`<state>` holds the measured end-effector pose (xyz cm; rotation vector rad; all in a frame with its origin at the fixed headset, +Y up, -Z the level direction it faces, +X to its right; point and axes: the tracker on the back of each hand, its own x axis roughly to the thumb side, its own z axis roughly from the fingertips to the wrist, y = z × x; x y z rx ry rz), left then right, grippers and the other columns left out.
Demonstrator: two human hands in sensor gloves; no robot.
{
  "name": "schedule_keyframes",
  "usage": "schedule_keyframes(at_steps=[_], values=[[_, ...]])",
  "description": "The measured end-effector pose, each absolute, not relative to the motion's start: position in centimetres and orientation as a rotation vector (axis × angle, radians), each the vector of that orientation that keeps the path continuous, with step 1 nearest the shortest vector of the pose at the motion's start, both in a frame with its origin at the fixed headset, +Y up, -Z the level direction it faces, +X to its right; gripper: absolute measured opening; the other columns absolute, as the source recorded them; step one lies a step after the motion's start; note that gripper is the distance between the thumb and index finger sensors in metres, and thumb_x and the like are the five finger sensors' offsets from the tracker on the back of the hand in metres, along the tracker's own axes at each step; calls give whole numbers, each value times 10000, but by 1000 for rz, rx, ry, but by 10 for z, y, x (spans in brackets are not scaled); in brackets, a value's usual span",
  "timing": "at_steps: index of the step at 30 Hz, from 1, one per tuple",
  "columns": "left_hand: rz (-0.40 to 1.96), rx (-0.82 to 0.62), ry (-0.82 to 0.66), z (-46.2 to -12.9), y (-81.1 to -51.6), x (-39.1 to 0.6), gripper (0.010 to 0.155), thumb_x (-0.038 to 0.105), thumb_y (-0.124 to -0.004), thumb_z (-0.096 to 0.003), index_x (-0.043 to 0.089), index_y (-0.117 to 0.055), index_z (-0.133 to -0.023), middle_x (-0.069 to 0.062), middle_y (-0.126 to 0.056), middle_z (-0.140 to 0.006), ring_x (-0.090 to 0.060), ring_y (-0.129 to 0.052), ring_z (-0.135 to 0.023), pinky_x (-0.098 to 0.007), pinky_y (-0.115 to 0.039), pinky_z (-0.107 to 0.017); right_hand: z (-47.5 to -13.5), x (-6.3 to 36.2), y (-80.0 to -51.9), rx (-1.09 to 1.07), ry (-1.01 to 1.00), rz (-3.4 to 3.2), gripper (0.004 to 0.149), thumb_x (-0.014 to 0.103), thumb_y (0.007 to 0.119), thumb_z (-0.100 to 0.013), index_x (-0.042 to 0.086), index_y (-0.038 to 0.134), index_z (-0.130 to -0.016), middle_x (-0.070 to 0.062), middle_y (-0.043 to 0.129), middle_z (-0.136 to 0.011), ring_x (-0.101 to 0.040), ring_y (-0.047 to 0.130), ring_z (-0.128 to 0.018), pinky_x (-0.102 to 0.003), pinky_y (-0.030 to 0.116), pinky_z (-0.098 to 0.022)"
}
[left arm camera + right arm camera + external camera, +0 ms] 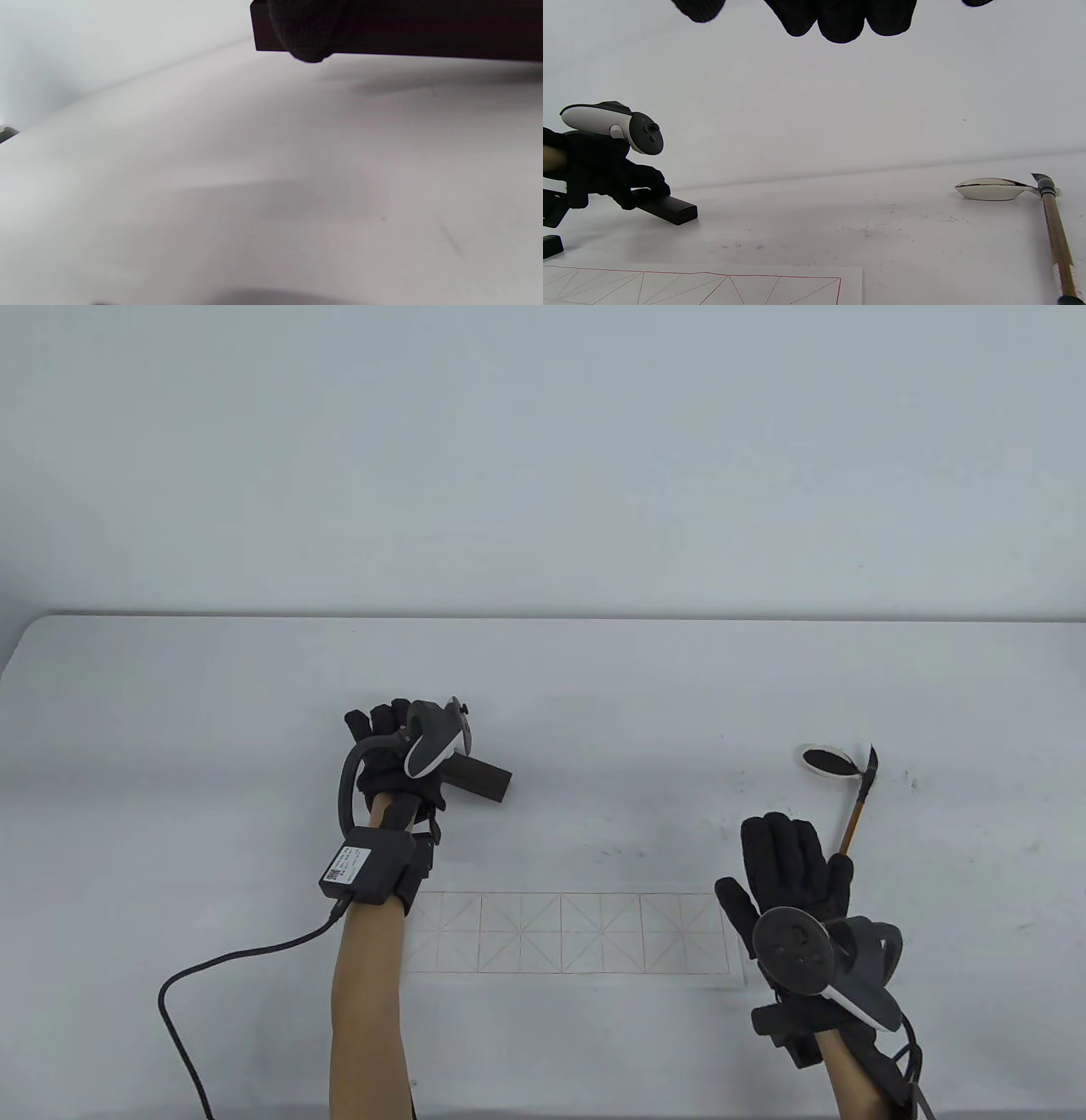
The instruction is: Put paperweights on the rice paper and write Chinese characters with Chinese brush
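The left hand in its black glove (392,763) has its fingers curled round a dark brown wooden block, the paperweight (482,779). It holds the paperweight just above the white table (594,687), a little past the far left corner of the paper. In the left wrist view 1 fingertip (307,34) wraps over the paperweight's (424,29) edge.

The right hand in its black glove (785,865) is flat with straight fingers and holds nothing. It sits just past the right end of the paper. In the right wrist view its fingertips (840,21) hang over the table.

The white rice paper with a red grid of boxes (568,933) lies flat near the front edge of the table, between the 2 hands.

The Chinese brush with a brown bamboo handle (857,806) lies on the table beside the right hand. Its dark tip rests at the small white dish of black ink (827,761), toward the right side of the table.

A black cable (195,984) runs from the left wrist off the front edge.
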<state>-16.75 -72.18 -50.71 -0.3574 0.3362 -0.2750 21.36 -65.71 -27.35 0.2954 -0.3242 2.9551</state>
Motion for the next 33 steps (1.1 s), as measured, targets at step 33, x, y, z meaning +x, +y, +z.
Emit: schedule_keyframes(at_steps=[33], values=[[-254,200,-427,-295,-615,-102,692,370,-701,-513,477,-448,-1148,102,-516,-1225,-225,-577,-1170,-522,-297,-905,-261,108,-612,860,-326,3078,792,532,652,-583,10,460,-1147,-286,566,-1129,-420,716,-929,-539,694,-645]])
